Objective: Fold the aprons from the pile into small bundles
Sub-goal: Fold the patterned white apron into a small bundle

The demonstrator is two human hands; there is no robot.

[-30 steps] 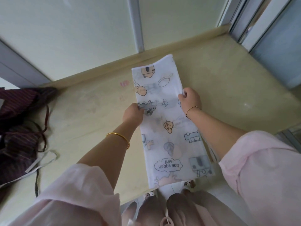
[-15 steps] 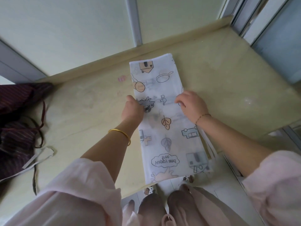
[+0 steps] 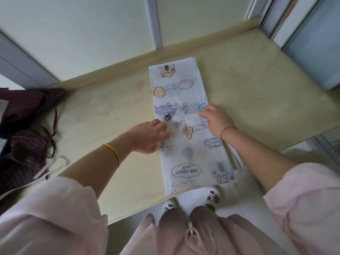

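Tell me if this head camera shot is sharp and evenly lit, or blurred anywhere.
Head view: soft even light, no harsh glare; head view: wide lens bows the edges of the pale wooden table; head view: left hand slightly smeared over the white cartoon-printed apron, right hand crisper.

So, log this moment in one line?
white apron: folded strip on table; left hand: at left edge; right hand: at right edge; dark aprons: piled far left

Left of the printed apron (image 3: 185, 100), a dark striped pile (image 3: 22, 126) is cut off at the edge; fingertips (image 3: 164, 126) of the left hand (image 3: 147, 137) are blurred.
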